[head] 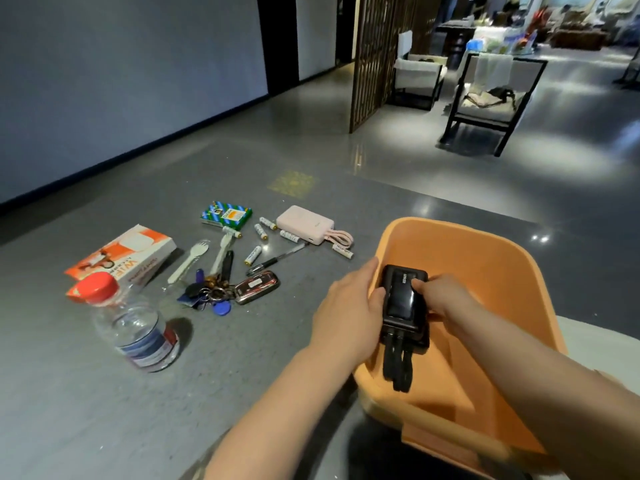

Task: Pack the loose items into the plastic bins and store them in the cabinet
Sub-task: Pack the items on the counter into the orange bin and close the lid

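Gripping one black power bank (403, 304) over one orange bin (485, 271): two hands (349, 306).

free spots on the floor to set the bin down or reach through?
Bare floor lies between the water bottle and the left hand, and in front of the bottle toward the camera. Also bare: beyond the pink power bank. Crowded: the key bunch, pen, loose batteries and spork between the orange box and orange bin.

both hands (349, 306) gripping black power bank (405, 303), orange bin (485, 258)
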{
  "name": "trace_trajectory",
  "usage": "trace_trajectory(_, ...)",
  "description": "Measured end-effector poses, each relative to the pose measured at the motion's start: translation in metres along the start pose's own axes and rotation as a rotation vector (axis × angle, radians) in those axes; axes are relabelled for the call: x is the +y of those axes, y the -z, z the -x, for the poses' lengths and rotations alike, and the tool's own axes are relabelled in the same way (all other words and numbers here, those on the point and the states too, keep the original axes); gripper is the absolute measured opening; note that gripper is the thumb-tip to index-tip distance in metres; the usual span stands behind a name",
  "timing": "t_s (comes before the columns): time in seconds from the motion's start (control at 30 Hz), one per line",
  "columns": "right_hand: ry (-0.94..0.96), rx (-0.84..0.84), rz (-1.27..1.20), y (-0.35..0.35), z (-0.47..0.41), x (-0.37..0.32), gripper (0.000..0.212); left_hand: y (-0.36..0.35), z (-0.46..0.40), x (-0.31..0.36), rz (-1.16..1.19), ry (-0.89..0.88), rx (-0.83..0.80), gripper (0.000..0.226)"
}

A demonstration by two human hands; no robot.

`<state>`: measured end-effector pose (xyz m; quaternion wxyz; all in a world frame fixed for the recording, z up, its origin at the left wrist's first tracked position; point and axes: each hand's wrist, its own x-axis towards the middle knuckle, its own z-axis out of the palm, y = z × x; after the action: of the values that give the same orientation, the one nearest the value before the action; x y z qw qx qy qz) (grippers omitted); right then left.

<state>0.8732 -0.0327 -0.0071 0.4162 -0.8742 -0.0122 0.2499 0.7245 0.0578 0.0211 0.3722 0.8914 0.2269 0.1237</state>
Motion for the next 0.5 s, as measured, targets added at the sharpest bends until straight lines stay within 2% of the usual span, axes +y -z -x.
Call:
trace_trajectory(0.13,0.098,0.066,0.131,0.002,0.003,0.008,0.03,0.002,0.006,-0.005,0.055,-0.047,0.071,0.042)
trace_trajectory(0.23,0.132,0.099,0.005,0.006,0.015,0.0,0.038,0.017,0.01,-0.04,0.061,0.008,0.221,0.038)
trace_trajectory(0.37,0.356,0.196,-0.205,0.009,0.04,-0.032,0.035,0.051,0.004,-0.113,-0.193,0.194,0.311,0.042)
trace_trajectory(0.5,0.528,0.193,-0.254,-0.011,0.059,-0.064,0.029,0.067,-0.007,-0.155,-0.459,0.302,0.254,0.052)
